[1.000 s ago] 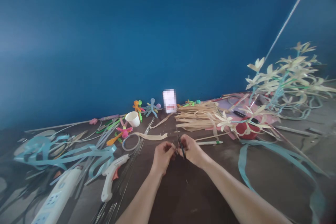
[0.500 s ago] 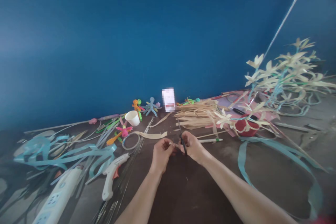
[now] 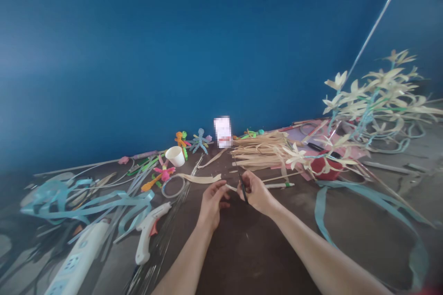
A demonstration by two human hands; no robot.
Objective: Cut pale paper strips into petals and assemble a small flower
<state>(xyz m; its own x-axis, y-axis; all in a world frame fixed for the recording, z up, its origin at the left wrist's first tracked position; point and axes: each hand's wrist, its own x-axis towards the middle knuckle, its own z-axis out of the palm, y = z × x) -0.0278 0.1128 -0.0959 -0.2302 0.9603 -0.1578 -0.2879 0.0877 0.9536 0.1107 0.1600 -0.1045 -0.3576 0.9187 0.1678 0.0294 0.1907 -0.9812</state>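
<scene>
Black scissors (image 3: 243, 191) sit in the curled, nearly closed fingers of the right hand (image 3: 256, 193) I'm watching remotely, while a pale strip (image 3: 231, 187) lies between it and the left hand (image 3: 212, 203), loosely open with fingers parted (whether they touch the strip, I cannot tell).

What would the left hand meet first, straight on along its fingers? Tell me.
Probably the narrow pale strip at the left hand's fingertips, then the black scissors; depth is unclear.

Soft, dim light pales the blue wall (image 3: 194, 55) leftward; outer edges stretch, blurred.
</scene>
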